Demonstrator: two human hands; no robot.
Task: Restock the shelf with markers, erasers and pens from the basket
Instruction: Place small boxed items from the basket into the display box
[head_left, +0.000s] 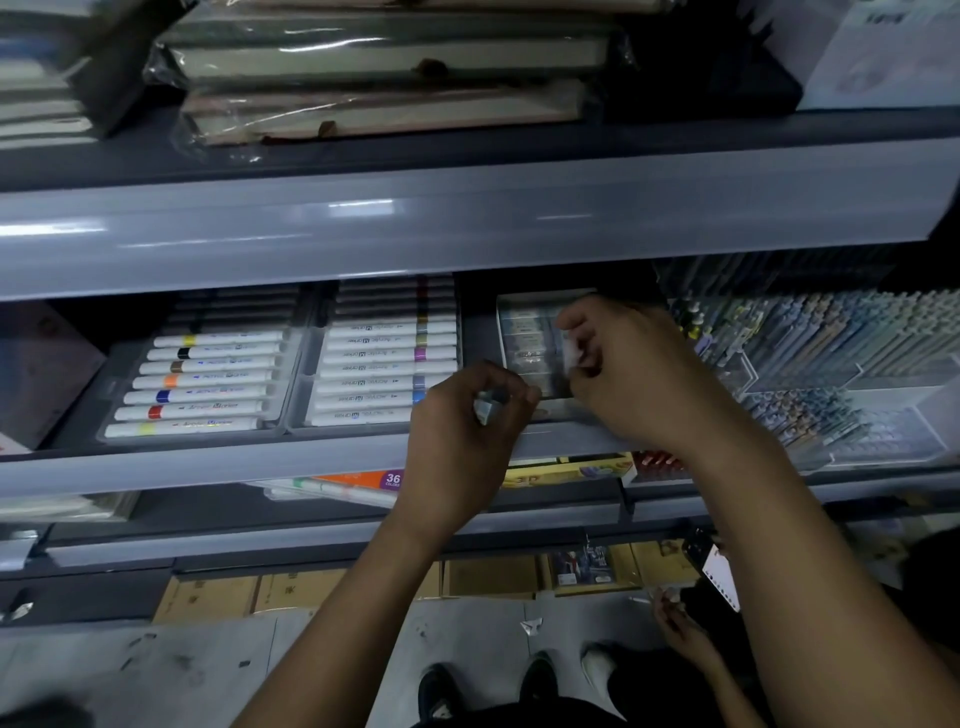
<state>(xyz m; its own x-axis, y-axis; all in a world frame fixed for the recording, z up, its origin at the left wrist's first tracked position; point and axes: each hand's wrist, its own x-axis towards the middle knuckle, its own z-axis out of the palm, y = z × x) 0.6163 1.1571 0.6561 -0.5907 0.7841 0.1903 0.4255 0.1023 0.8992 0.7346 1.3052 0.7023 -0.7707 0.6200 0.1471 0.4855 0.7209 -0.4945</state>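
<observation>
Pinched between the thumb and curled fingers of the right hand (631, 364) was a small pale eraser (573, 353), held over the clear eraser tray (524, 343) on the middle shelf (208, 465). Just left of and below that grip, the left hand (467, 415) was closed round a small grey-blue packet (488, 405), probably another eraser, at the shelf's front lip. Inside the tray, directly under the right fingertips, lay a column of wrapped erasers; their print was too blurred to read. Further left of both hands, two trays of white acrylic markers (208, 384) lay side by side, caps banded in different colours. Right of the right hand stood clear compartments packed with upright pens (831, 353). Below the wrists, on the next shelf down, a box marked 36 colours (363, 480) showed at the edge. Above the grip, stacked wrapped pads (384, 98) sat on the upper shelf. No basket could be made out.
</observation>
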